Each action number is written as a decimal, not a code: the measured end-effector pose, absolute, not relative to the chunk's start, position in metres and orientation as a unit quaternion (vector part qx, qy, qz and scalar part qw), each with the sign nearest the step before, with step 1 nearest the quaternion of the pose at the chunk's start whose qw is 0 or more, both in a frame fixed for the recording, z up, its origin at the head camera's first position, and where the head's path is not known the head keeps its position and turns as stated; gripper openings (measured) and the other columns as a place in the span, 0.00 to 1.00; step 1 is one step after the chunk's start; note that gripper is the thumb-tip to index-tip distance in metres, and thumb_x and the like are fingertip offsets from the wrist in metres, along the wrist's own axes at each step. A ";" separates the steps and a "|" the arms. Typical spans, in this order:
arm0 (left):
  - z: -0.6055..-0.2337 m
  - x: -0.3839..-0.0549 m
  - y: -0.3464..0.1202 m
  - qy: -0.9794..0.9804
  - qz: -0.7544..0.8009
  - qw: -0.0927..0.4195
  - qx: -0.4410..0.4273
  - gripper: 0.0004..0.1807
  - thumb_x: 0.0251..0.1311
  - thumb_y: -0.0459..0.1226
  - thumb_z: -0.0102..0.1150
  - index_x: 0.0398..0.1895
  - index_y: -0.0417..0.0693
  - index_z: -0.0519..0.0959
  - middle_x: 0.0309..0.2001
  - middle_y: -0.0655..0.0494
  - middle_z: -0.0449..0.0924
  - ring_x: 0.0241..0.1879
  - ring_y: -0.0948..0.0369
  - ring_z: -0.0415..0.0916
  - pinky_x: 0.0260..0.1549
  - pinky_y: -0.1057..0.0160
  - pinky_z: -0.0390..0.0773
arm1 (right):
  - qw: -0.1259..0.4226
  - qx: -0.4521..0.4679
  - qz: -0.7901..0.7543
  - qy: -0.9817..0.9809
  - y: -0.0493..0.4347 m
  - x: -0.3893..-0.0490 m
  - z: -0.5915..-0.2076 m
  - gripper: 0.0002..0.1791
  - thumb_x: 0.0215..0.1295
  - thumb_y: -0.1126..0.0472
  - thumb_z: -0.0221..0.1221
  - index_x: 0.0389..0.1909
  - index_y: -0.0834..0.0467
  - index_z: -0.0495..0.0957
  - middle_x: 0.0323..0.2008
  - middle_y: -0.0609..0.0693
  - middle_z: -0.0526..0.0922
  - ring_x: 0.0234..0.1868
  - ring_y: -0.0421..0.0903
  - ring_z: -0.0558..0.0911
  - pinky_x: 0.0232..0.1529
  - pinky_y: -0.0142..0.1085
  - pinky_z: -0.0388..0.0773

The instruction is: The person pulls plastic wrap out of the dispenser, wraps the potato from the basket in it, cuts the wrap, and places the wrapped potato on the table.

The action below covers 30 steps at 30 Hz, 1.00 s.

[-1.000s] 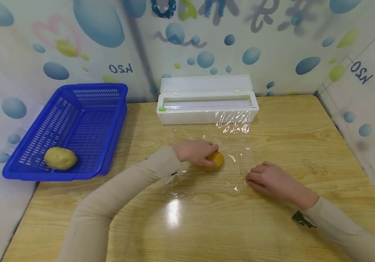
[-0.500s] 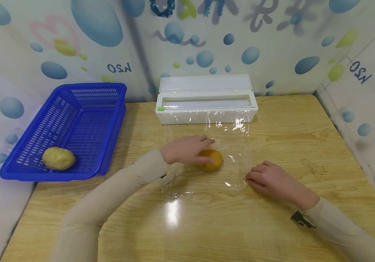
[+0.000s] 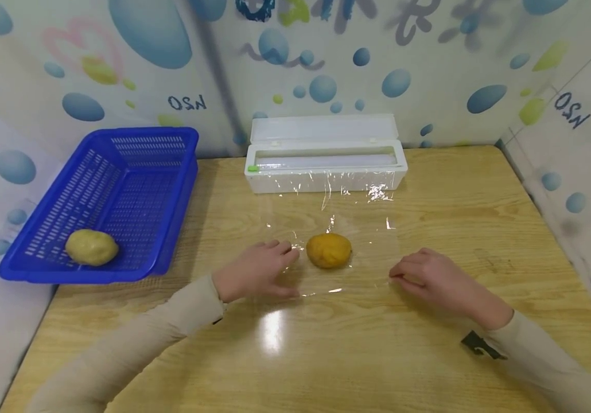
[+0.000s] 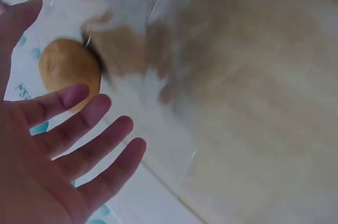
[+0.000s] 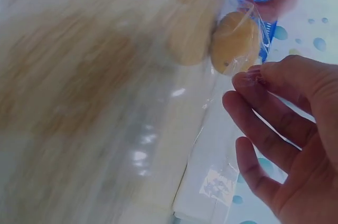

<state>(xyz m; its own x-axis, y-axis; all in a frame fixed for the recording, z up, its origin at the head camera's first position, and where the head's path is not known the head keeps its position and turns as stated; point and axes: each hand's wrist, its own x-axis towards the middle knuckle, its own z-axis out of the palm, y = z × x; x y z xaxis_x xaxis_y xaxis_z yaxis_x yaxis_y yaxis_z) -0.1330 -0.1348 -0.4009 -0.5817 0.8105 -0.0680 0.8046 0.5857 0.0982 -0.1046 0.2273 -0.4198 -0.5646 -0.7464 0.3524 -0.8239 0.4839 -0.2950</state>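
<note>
A lumpy, oval, orange-yellow fruit (image 3: pixel 329 250) lies on a sheet of clear plastic wrap (image 3: pixel 368 229) drawn out from a white dispenser box (image 3: pixel 326 181). To the left of the fruit, my left hand (image 3: pixel 259 269) reaches over the wrap's left side with fingers spread and nothing in its grasp. The left wrist view shows that hand's (image 4: pixel 68 155) palm, with the fruit (image 4: pixel 68 68) beyond the fingertips. My right hand (image 3: pixel 437 284) pinches the near right corner of the wrap between thumb and index finger, seen closer in the right wrist view (image 5: pixel 288 113).
At the back left stands a blue perforated basket (image 3: pixel 177 218) with one pale yellow potato (image 3: pixel 91 247) in it. The dispenser's lid (image 3: pixel 323 129) is raised against the patterned wall (image 3: pixel 430 69). A wooden table (image 3: pixel 326 355) extends beneath everything.
My left hand has let go of the fruit and moved left and nearer to me, over the wrap's left side. The fruit stays on the wrap. The right hand keeps its pinch at the corner.
</note>
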 end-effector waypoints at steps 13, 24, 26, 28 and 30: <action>-0.418 -0.111 -0.137 0.880 0.010 0.015 0.475 0.26 0.43 0.53 0.68 0.41 0.50 0.70 0.35 0.58 0.67 0.38 0.57 0.69 0.35 0.56 0.74 | 0.114 0.426 0.242 -0.864 0.232 -0.112 -0.406 0.33 0.74 0.40 0.38 0.32 0.58 0.84 0.31 0.43 0.85 0.31 0.37 0.81 0.33 0.43 0.76; -0.414 -0.105 -0.152 0.865 -0.019 -0.024 0.500 0.18 0.45 0.42 0.68 0.36 0.50 0.72 0.32 0.57 0.71 0.37 0.56 0.71 0.35 0.56 0.74 | 0.090 0.412 0.240 -0.875 0.239 -0.111 -0.404 0.08 0.52 0.70 0.69 0.34 0.58 0.84 0.33 0.43 0.85 0.32 0.36 0.81 0.35 0.43 0.75; -0.413 -0.104 -0.155 0.865 -0.012 -0.026 0.501 0.15 0.45 0.38 0.68 0.34 0.50 0.72 0.30 0.58 0.71 0.34 0.56 0.72 0.32 0.57 0.74 | 0.090 0.412 0.242 -0.874 0.240 -0.111 -0.404 0.03 0.60 0.64 0.66 0.34 0.58 0.84 0.33 0.43 0.85 0.32 0.36 0.81 0.36 0.43 0.75; -0.410 -0.104 -0.158 0.867 0.002 -0.019 0.499 0.13 0.46 0.34 0.68 0.31 0.49 0.72 0.27 0.58 0.70 0.30 0.57 0.72 0.29 0.58 0.74 | 0.090 0.415 0.245 -0.872 0.241 -0.111 -0.404 0.07 0.66 0.58 0.62 0.34 0.58 0.84 0.33 0.43 0.85 0.32 0.36 0.80 0.36 0.43 0.75; -0.407 -0.105 -0.160 0.869 0.031 0.000 0.494 0.12 0.46 0.31 0.68 0.28 0.49 0.72 0.24 0.59 0.70 0.26 0.59 0.72 0.26 0.60 0.74 | 0.089 0.416 0.247 -0.871 0.241 -0.111 -0.405 0.09 0.68 0.57 0.60 0.34 0.58 0.84 0.33 0.43 0.85 0.32 0.36 0.80 0.36 0.43 0.75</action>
